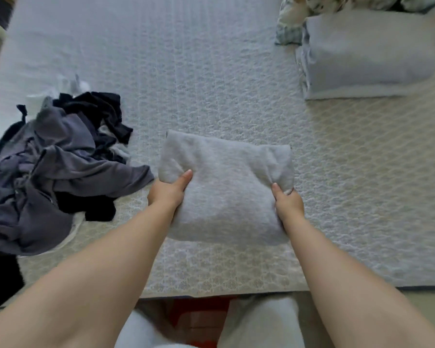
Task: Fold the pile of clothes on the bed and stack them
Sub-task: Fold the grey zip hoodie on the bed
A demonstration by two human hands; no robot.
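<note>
The head camera looks steeply down from close above the bed, facing across it.

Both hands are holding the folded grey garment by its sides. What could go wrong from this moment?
1. The left hand and right hand grip only the side edges of the folded grey garment, so its middle may sag and the fold could open when moved.
2. The unfolded pile of dark clothes lies close on the left; setting the garment down there might tangle it with loose pieces.
</note>
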